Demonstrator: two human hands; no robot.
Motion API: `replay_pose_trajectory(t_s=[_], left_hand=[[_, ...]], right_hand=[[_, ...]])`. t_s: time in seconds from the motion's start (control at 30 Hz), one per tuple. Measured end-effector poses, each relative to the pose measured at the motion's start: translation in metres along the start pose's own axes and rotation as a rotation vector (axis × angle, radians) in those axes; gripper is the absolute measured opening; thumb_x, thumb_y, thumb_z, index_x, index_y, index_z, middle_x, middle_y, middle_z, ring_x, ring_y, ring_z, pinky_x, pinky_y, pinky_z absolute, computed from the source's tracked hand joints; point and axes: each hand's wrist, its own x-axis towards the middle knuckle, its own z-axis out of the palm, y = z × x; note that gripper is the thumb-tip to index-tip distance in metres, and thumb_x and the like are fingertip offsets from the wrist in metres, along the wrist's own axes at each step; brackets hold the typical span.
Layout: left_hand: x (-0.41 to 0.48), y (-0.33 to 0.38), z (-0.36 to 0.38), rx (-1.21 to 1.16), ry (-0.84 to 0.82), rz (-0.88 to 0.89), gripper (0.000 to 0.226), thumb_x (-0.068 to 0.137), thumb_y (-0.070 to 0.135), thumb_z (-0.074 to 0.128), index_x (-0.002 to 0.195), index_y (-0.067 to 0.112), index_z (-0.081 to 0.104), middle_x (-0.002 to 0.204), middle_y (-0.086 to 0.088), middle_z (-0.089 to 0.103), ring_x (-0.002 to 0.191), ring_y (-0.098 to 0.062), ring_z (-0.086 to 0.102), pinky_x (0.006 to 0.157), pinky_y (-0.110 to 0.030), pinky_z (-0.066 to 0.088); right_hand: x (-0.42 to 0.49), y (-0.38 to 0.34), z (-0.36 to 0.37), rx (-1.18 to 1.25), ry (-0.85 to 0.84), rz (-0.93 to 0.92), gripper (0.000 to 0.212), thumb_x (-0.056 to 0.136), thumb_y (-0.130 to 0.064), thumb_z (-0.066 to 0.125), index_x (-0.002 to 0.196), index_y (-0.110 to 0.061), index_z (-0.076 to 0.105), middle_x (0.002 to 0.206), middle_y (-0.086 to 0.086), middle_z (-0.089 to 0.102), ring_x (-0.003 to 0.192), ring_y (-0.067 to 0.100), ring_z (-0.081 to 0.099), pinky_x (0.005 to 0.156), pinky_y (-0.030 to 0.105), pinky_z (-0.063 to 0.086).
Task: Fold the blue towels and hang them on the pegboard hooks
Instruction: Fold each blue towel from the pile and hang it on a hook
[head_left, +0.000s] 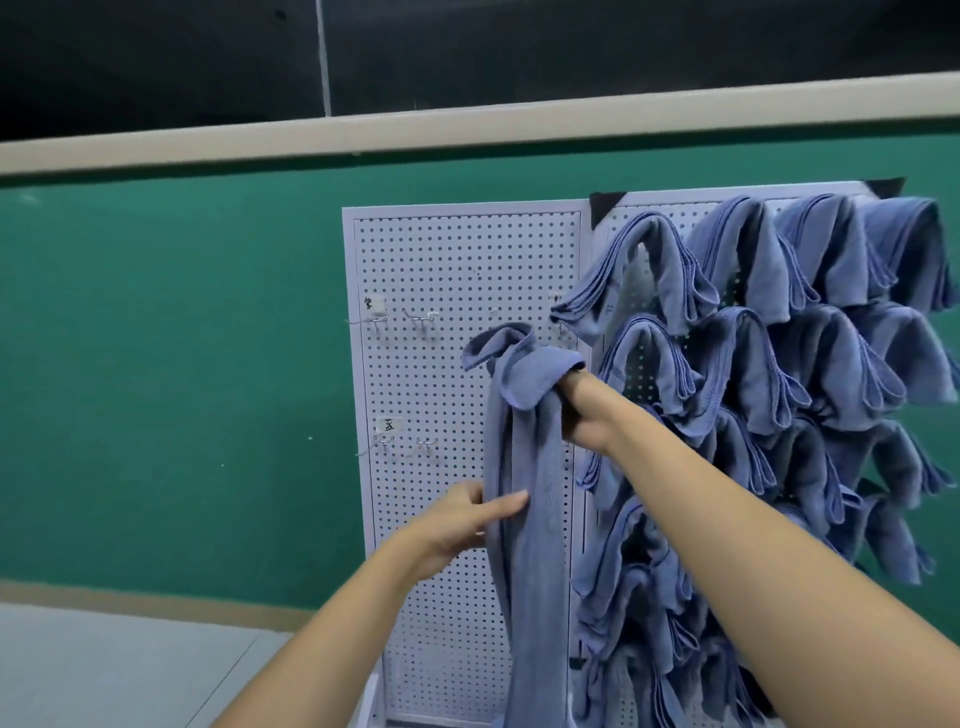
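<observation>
1. At the left pegboard panel (441, 260), one blue towel (535, 545) hangs in the air between my two hands, touching no hook.
2. My right hand (582, 415) is clenched round the towel's bunched top, level with the upper row of bare hooks (423, 319). From there the cloth drops in a long narrow drape past the bottom of the view.
3. My left hand (457, 519) sits lower and well apart from the right. Its thumb lies across the front of the drape, pinching the left edge about midway down.
4. To the right, the second panel (644, 208) is crowded with hung towels (779, 364), each folded and draped over its hook in overlapping rows.
5. I judge the folding step to be in hand. The towel is gathered lengthwise but far longer than the folded ones beside it, so it does not look ready for a hook.
6. Next, as I read it, the lower half should come up to meet the top, with edges kept even. The doubled cloth then goes over one of the bare hooks on the left panel.
7. Small paper labels (389, 423) sit above two hooks; I cannot read them.
</observation>
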Motion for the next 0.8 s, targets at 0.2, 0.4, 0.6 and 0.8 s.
replay_pose_trajectory(t_s=[0.2, 0.4, 0.6, 0.8], left_hand=[[0.014, 0.023, 0.003, -0.381, 0.197, 0.087, 0.03, 0.093, 0.03, 0.058, 0.115, 0.011, 0.065, 0.107, -0.007, 0.072, 0.102, -0.023, 0.067, 0.088, -0.037, 0.053], [0.025, 0.044, -0.012, -0.493, 0.488, 0.058, 0.026, 0.097, 0.027, 0.054, 0.109, 0.005, 0.062, 0.104, -0.011, 0.069, 0.093, -0.021, 0.065, 0.076, -0.032, 0.051], [0.027, 0.05, -0.023, -0.54, 0.551, 0.056, 0.022, 0.1, 0.017, 0.045, 0.107, 0.0, 0.057, 0.11, -0.011, 0.059, 0.101, -0.021, 0.053, 0.094, -0.033, 0.045], [0.022, 0.046, -0.032, -0.631, 0.552, 0.071, 0.013, 0.099, 0.015, 0.048, 0.1, 0.006, 0.056, 0.117, -0.01, 0.057, 0.113, -0.021, 0.055, 0.105, -0.036, 0.042]], right_hand=[[0.011, 0.02, -0.018, -0.001, -0.014, -0.012, 0.012, 0.096, -0.004, 0.051, 0.089, -0.004, 0.062, 0.077, 0.009, 0.066, 0.059, 0.01, 0.066, 0.058, 0.019, 0.054], [0.016, 0.061, -0.026, -0.431, 0.043, -0.003, 0.031, 0.088, -0.036, 0.065, 0.092, -0.006, 0.058, 0.101, 0.015, 0.066, 0.084, 0.021, 0.061, 0.084, 0.031, 0.054], [0.014, 0.071, -0.008, -0.695, 0.123, -0.407, 0.008, 0.091, -0.018, 0.061, 0.084, -0.015, 0.063, 0.076, -0.006, 0.06, 0.07, 0.007, 0.053, 0.069, 0.017, 0.045], [0.022, 0.079, 0.007, -0.737, 0.107, -0.337, 0.009, 0.094, -0.022, 0.058, 0.098, -0.019, 0.065, 0.092, -0.008, 0.065, 0.086, 0.008, 0.058, 0.082, 0.024, 0.049]])
